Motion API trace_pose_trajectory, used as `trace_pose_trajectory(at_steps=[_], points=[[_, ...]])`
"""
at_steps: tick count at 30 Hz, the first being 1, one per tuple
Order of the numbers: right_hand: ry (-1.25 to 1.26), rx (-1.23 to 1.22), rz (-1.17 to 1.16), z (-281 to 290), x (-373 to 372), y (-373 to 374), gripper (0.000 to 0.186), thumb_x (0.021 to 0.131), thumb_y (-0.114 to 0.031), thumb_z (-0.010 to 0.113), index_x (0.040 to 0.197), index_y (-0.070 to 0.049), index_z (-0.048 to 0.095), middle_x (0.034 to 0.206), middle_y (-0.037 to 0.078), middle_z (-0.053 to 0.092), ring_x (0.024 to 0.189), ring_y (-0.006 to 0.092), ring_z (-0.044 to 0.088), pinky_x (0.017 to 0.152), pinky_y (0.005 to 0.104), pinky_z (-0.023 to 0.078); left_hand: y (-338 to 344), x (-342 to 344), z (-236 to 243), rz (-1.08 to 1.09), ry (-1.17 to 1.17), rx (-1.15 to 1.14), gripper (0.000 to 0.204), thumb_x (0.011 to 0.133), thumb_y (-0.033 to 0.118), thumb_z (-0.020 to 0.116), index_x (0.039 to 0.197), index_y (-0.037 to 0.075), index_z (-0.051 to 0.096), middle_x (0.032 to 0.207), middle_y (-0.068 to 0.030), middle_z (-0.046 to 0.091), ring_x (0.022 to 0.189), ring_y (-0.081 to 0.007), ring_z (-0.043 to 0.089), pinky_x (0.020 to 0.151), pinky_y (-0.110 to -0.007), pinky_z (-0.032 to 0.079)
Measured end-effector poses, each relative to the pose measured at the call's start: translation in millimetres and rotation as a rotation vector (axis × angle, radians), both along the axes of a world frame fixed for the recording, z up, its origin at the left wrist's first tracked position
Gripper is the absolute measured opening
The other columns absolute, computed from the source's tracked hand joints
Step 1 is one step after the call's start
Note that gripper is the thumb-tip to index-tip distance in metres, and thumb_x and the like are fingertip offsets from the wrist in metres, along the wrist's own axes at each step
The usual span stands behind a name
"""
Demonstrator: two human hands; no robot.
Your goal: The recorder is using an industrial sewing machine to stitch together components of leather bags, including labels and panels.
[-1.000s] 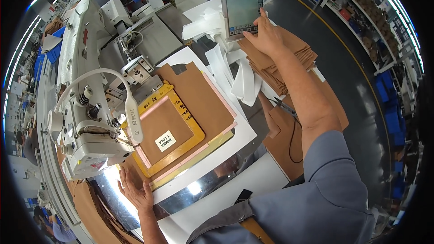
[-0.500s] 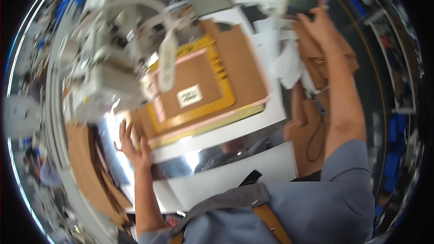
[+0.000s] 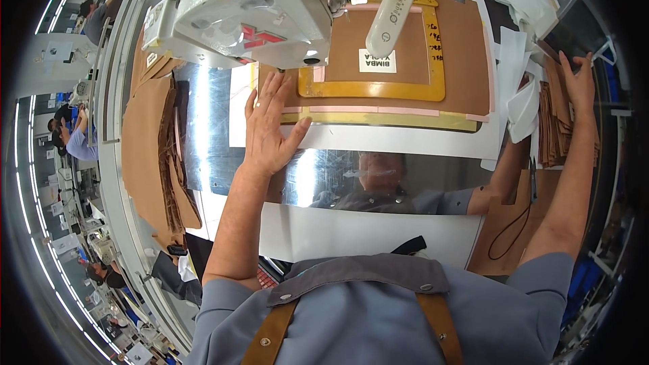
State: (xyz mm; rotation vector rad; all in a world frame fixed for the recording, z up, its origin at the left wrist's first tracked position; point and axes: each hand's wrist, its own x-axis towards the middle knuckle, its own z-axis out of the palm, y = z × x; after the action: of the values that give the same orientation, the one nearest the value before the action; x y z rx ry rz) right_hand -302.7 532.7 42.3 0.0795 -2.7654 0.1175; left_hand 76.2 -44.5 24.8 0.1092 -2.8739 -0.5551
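My left hand (image 3: 272, 125) lies flat, fingers stretched out, over the left end of a layered template with a brown panel (image 3: 463, 54) on top. A yellow frame (image 3: 372, 89) sits on that panel around a brown inner piece with a white label (image 3: 377, 61). The fingertips are close under the white head of a sewing machine (image 3: 250, 17). Out at the far right, my right hand (image 3: 579, 84) has its fingers apart at the lower edge of a dark screen (image 3: 574, 23). Whether a fingertip touches the screen is unclear.
A white hand-held device (image 3: 392, 17) hangs over the frame. Brown cut pieces stand in a stack (image 3: 145, 155) at left and another (image 3: 554, 118) under my right forearm. A shiny metal plate (image 3: 433, 182) crosses the front. A dark-handled tool with a cord loop (image 3: 533, 182) lies at right.
The view has swung and steadied. My left hand has come down from beside the template's left corner onto its left end. My right hand stays at the screen.
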Motion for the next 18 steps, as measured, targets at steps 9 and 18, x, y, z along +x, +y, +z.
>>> trace_pose_trajectory(at_steps=[9, 18], points=[[-0.035, 0.012, -0.008, -4.2, -8.7, 10.6, 0.079, 0.088, -0.068, 0.065, 0.124, 0.002, 0.062, 0.159, 0.035, 0.031, 0.152, 0.0378, 0.031, 0.116, 0.0406, 0.036, -23.1, -42.0, -9.8, -0.084, 0.0, -0.111, 0.077, 0.096, 0.059, 0.053, 0.14, -0.004, 0.053, 0.14, -0.0251, 0.052, 0.139, -0.0389, 0.043, 0.123, -0.052, 0.017], [-0.023, 0.043, -0.027, 1.1, -4.7, 10.7, 0.081, 0.088, -0.068, 0.066, 0.126, 0.003, 0.062, 0.161, 0.033, 0.03, 0.152, 0.037, 0.033, 0.117, 0.0384, 0.033, -34.3, -48.7, -16.1, -0.083, -0.051, -0.182, 0.071, 0.097, 0.062, 0.052, 0.131, 0.001, 0.06, 0.126, -0.0193, 0.06, 0.131, -0.0366, 0.049, 0.12, -0.052, 0.021]])
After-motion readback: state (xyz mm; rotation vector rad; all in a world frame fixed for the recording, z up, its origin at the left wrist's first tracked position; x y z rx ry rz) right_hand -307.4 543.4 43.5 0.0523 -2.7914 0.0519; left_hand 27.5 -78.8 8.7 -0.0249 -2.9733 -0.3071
